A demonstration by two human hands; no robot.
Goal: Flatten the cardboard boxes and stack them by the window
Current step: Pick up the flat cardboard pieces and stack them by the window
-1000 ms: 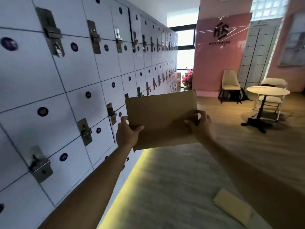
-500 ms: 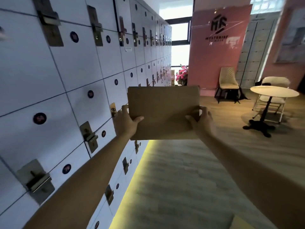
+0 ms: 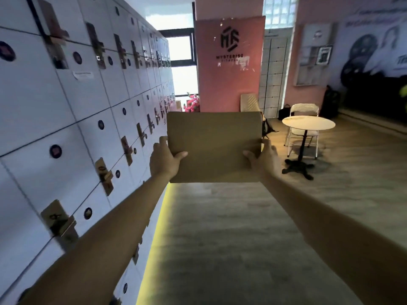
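While the flat cardboard (image 3: 214, 146) sits upright between them, left hand (image 3: 164, 160) and right hand (image 3: 265, 158) each grip a side edge, thumbs on front

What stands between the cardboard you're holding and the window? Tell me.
Nothing visible blocks the way. Both the left hand and right hand grip the flattened cardboard; the floor along the lockers toward the window looks bare.

Lockers (image 3: 77, 128) left; table (image 3: 308, 123) right; window (image 3: 180, 62) ahead.
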